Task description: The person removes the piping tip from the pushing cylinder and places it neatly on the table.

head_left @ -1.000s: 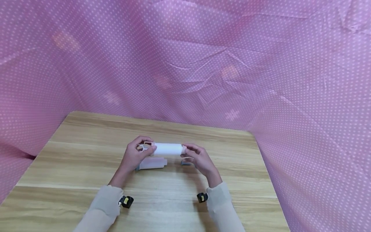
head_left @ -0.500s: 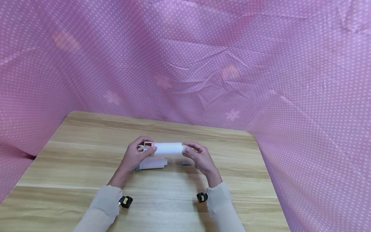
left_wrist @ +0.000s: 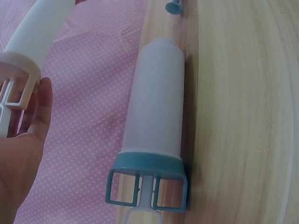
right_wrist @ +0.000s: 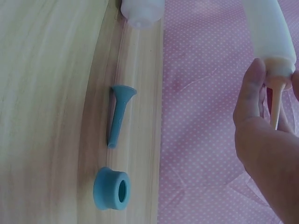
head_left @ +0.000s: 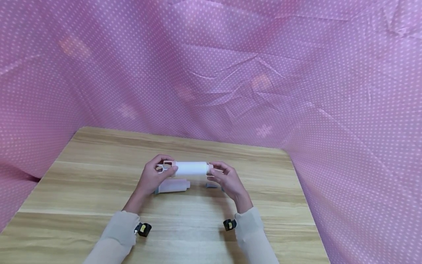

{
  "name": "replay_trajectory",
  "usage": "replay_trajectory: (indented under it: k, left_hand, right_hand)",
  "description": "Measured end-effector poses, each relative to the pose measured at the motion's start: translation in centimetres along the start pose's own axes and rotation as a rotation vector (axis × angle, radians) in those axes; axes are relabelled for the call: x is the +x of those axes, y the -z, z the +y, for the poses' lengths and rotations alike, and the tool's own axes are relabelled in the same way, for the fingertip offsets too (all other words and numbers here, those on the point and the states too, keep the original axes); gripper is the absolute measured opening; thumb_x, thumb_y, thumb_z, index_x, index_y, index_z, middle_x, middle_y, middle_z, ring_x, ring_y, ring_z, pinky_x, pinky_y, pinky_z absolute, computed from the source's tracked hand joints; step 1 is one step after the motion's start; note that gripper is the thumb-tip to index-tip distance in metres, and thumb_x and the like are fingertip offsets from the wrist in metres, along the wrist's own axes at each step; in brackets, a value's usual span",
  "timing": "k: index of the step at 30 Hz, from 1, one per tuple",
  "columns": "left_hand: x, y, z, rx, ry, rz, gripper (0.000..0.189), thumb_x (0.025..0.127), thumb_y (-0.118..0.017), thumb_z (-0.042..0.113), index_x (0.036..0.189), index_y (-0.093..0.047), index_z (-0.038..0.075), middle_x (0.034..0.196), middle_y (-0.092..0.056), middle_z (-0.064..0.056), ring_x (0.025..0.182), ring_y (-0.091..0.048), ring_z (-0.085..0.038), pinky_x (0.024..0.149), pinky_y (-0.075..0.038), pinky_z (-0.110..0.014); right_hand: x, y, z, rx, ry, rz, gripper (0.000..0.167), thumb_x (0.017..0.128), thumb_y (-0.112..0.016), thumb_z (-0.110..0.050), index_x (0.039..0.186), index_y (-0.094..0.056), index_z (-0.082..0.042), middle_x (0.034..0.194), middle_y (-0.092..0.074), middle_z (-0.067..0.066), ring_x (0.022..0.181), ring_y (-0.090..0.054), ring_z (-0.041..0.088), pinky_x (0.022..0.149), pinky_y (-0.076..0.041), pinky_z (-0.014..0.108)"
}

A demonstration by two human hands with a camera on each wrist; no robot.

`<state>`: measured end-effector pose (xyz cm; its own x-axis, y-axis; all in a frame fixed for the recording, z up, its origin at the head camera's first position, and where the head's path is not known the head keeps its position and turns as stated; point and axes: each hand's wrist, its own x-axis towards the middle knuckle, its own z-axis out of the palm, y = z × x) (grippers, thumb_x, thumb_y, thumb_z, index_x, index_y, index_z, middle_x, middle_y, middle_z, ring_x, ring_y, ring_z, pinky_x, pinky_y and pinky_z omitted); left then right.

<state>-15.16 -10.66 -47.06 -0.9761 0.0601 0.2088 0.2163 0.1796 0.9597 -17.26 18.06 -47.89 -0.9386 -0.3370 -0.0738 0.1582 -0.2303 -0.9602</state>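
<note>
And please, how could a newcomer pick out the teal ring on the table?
Start at the wooden table, where the right wrist view shows a slim, funnel-shaped teal piece. Below it in that picture lies the teal ring: unlike its long, thin neighbour, it is short and wide, with a round opening.

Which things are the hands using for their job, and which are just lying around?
Seem part of the job now:
- white tube, held up
- peach nozzle at its tip
- left hand, gripping the tube's handle end
- right hand, pinching the nozzle end

Just lying on the table, perhaps for later:
- teal-collared tube
- teal nozzle
- teal ring
</note>
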Motion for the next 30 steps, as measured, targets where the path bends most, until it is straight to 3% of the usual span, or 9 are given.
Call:
replay_trajectory:
  k: [4, 9, 15, 22, 30]
  left_hand:
    - [0.0, 0.1, 0.2, 0.021, 0.017, -0.022, 0.032, 0.093, -0.073, 0.012, 0.121, -0.063, 0.0, 0.114, -0.063, -0.017, 0.103, -0.058, -0.023, 0.086, -0.053, -0.031]
    - [0.3, 0.1, -0.6, 0.033, 0.036, -0.053, 0.036, 0.095, -0.072, 0.02, 0.125, -0.063, 0.004, 0.118, -0.062, -0.014, 0.107, -0.055, -0.025, 0.087, -0.052, -0.038]
    - [0.5, 0.2, -0.8, 0.029, 0.038, -0.055, 0.035, 0.095, -0.072, 0.023, 0.123, -0.063, 0.004, 0.116, -0.062, -0.013, 0.105, -0.055, -0.025, 0.082, -0.055, -0.034]
    - [0.8, 0.5, -1.0, 0.016, 0.039, -0.031, 0.036, 0.094, -0.073, 0.022, 0.121, -0.063, 0.001, 0.113, -0.062, -0.014, 0.101, -0.056, -0.025, 0.078, -0.056, -0.029]
    - [0.9, 1.0, -0.9, 0.038, 0.043, -0.025, 0.037, 0.094, -0.074, 0.025, 0.123, -0.063, 0.004, 0.112, -0.062, -0.012, 0.099, -0.058, -0.025, 0.075, -0.055, -0.026]
  right_hand:
    - [0.0, 0.1, 0.1, 0.017, 0.022, 0.003, 0.029, 0.097, -0.06, 0.007, 0.125, -0.059, 0.008, 0.12, -0.056, 0.015, 0.1, -0.065, 0.023, 0.097, -0.055, 0.039]
    - [0.0, 0.0, 0.0, 0.016, 0.058, 0.026, 0.03, 0.095, -0.061, 0.009, 0.125, -0.059, 0.01, 0.12, -0.055, 0.015, 0.106, -0.063, 0.025, 0.1, -0.053, 0.041]
    - [-0.1, 0.2, 0.0, 0.041, 0.065, 0.018, 0.035, 0.096, -0.059, 0.009, 0.13, -0.053, 0.015, 0.119, -0.058, 0.014, 0.108, -0.062, 0.026, 0.101, -0.052, 0.043]
    - [-0.2, 0.4, 0.0, 0.08, 0.069, 0.027, 0.027, 0.097, -0.058, 0.007, 0.125, -0.061, 0.004, 0.118, -0.061, 0.014, 0.106, -0.063, 0.024, 0.098, -0.054, 0.041]
    - [-0.3, 0.5, 0.0, 0.115, 0.076, 0.019, 0.032, 0.099, -0.056, 0.008, 0.13, -0.054, 0.012, 0.116, -0.061, 0.011, 0.104, -0.063, 0.022, 0.095, -0.056, 0.039]
